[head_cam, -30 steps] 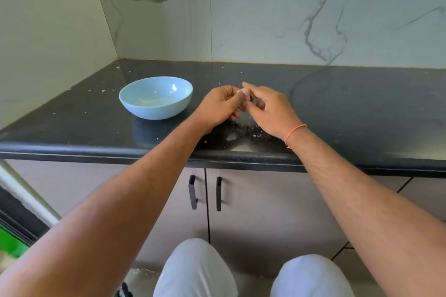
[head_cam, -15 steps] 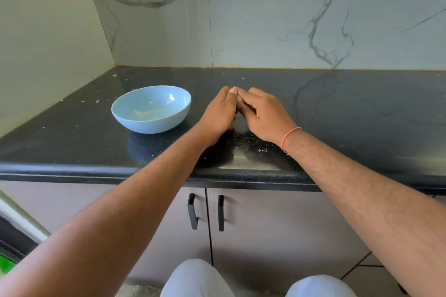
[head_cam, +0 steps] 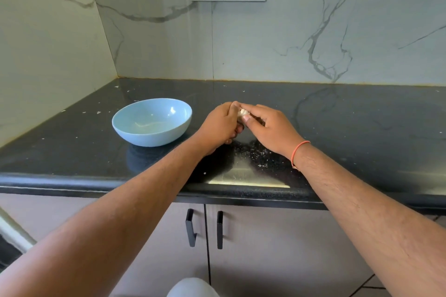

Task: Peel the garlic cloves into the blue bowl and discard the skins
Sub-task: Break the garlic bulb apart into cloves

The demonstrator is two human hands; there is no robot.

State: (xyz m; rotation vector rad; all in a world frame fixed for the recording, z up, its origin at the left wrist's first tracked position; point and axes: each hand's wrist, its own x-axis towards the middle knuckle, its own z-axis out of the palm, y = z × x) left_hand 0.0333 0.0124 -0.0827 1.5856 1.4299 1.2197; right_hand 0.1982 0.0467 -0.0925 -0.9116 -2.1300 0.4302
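Blue bowl (head_cam: 152, 122) stands on the left of the black counter (head_cam: 362, 132), just beside my left hand (head_cam: 220, 125); something pale lies on its bottom, too faint to name. My left hand curls its fingers round the garlic clove (head_cam: 242, 112), which shows as a small white bit between my two hands, above the counter and to the right of the bowl. My right hand (head_cam: 270, 128) meets the left there and pinches the same clove with thumb and fingertips. An orange thread (head_cam: 298, 152) circles my right wrist. White skin flecks (head_cam: 258, 154) lie scattered on the counter near my hands.
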